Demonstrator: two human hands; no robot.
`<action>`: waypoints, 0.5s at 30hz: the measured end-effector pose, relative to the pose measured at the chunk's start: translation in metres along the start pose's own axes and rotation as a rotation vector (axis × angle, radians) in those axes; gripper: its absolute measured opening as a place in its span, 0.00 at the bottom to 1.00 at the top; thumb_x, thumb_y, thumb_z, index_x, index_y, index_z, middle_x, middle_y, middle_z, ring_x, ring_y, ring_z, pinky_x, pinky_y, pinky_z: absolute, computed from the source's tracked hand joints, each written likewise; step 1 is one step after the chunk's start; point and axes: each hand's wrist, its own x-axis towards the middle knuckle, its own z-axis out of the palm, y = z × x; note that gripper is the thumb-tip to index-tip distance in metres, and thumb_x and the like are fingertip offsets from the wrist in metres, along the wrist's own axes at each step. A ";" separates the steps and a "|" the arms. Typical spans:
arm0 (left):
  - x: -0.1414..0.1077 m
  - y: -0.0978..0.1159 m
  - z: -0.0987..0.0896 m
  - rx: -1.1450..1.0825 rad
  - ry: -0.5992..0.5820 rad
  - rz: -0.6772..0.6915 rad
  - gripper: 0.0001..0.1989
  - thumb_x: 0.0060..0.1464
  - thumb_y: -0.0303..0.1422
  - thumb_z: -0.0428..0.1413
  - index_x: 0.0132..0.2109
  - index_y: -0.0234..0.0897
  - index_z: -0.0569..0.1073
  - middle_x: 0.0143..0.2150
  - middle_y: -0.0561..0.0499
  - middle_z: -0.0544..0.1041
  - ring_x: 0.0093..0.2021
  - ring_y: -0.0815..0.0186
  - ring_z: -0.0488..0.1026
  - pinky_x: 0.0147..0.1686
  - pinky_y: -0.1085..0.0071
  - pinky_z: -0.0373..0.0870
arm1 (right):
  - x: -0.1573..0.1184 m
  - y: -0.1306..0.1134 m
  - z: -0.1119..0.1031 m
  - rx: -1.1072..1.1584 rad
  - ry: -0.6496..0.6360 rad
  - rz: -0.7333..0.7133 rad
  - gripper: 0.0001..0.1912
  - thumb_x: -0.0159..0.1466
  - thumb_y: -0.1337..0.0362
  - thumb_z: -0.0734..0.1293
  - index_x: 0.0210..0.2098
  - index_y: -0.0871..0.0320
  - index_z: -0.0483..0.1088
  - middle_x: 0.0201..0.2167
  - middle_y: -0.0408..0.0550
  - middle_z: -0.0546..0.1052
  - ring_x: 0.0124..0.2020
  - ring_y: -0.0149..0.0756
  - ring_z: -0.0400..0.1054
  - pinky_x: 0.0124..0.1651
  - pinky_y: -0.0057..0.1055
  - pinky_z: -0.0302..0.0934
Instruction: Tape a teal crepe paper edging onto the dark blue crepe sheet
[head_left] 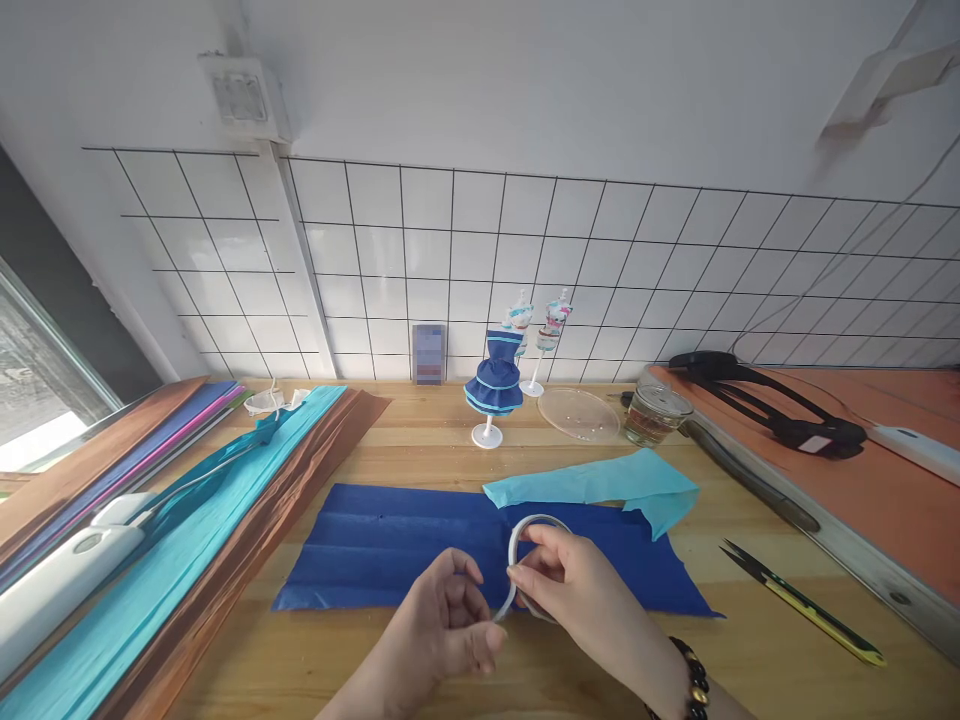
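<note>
A roll of white double-sided-looking tape [514, 545] stands on edge in my right hand [574, 575], gripped between thumb and fingers. From its lower side a short strip runs to my left hand [450, 620], whose curled fingers and thumb pinch the strip's end. Both hands are over a sheet of dark blue crepe paper [405, 540], spread flat on the wooden table. Along its far edge lies a folded strip of light blue paper [592, 482], partly overlapping the dark sheet.
A small dress form [496, 375] in a blue paper dress stands behind, near two patterned forms. Yellow-black scissors [806, 605] lie right, by a glass jar [656, 412] and a clear disc [579, 414]. Long paper strips [180, 540] and a white glue gun [71, 565] lie left.
</note>
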 end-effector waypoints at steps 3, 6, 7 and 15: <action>-0.002 0.000 0.003 0.355 0.079 0.056 0.15 0.43 0.30 0.61 0.38 0.37 0.67 0.26 0.57 0.68 0.25 0.73 0.65 0.26 0.77 0.61 | 0.003 0.000 -0.001 0.039 -0.019 0.013 0.14 0.58 0.64 0.63 0.43 0.62 0.63 0.20 0.39 0.72 0.21 0.29 0.65 0.25 0.24 0.55; -0.005 0.005 0.007 0.658 0.078 0.110 0.10 0.45 0.28 0.57 0.39 0.36 0.72 0.30 0.52 0.70 0.29 0.69 0.67 0.31 0.74 0.64 | 0.005 0.000 -0.002 0.039 -0.028 0.022 0.12 0.58 0.65 0.63 0.41 0.62 0.63 0.20 0.40 0.72 0.20 0.28 0.62 0.25 0.24 0.54; -0.006 0.007 0.008 0.737 0.070 0.135 0.13 0.43 0.28 0.58 0.40 0.35 0.72 0.31 0.51 0.71 0.30 0.68 0.67 0.32 0.74 0.65 | 0.006 0.000 -0.002 0.025 -0.033 0.022 0.10 0.58 0.65 0.62 0.39 0.61 0.64 0.19 0.40 0.72 0.19 0.27 0.61 0.24 0.24 0.53; -0.006 0.005 0.009 1.116 0.070 0.269 0.12 0.57 0.29 0.46 0.36 0.37 0.74 0.27 0.51 0.74 0.29 0.67 0.69 0.33 0.74 0.61 | 0.012 0.001 0.002 -0.011 -0.037 0.062 0.07 0.59 0.64 0.62 0.37 0.60 0.64 0.20 0.42 0.73 0.21 0.29 0.64 0.24 0.23 0.55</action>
